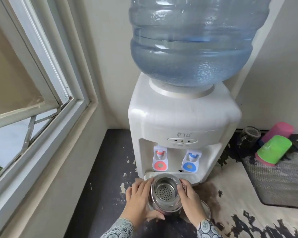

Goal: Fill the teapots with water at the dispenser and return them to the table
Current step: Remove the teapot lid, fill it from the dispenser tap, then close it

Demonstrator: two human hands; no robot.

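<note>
Teapot point(165, 194) held short of the taps.
Left hand point(139, 198) and right hand point(191, 200) clasp its sides; off-centre under the blue tap point(191, 158), water could splash outside the strainer point(165, 192).

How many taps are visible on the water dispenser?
2: the red tap on the left of the dispenser front, the blue tap on the right. None appears hidden.

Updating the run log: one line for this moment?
phase: at dispenser | teapot: lid off, below taps, not under either | left hand, right hand: both holding teapot

"TD" logo on white dispenser point(182, 117)
</note>
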